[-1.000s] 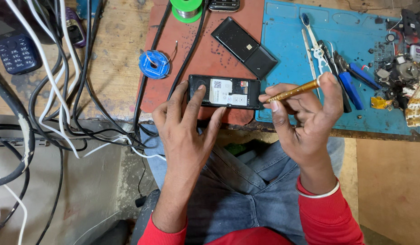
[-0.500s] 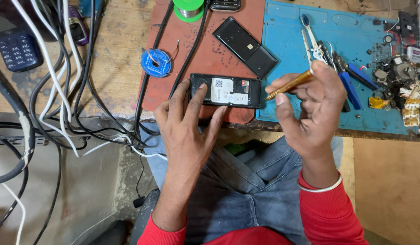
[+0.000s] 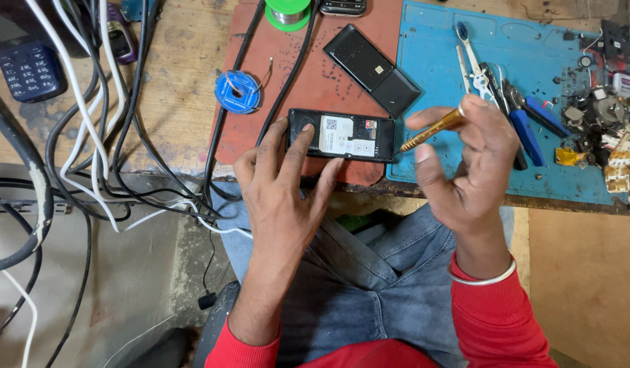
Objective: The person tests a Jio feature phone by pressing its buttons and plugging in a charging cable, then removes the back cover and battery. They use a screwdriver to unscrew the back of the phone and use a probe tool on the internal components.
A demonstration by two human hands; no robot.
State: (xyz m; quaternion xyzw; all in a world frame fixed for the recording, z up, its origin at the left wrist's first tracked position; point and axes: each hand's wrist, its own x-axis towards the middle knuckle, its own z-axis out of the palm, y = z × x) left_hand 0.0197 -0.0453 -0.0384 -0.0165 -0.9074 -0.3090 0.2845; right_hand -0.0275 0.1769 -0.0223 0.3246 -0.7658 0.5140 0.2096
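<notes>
Opened black phone (image 3: 342,135) flat on red mat (image 3: 288,95) at counter edge. Left hand (image 3: 284,184) fingers spread, pinning phone's left end to steady it. Right hand (image 3: 468,163) pinches brass screwdriver (image 3: 434,129), tip just right of phone, angled toward it.

The phone (image 3: 341,135) is black plastic, matt, with a white paper label on its open back. The screwdriver (image 3: 434,129) has a shiny brass-coloured metal handle. The worktop (image 3: 179,88) is rough, worn wood, stained and scratched. On it lie a matt red mat (image 3: 294,75) speckled with marks and a smooth blue mat (image 3: 533,61). The cables (image 3: 90,136) look like glossy plastic.
</notes>
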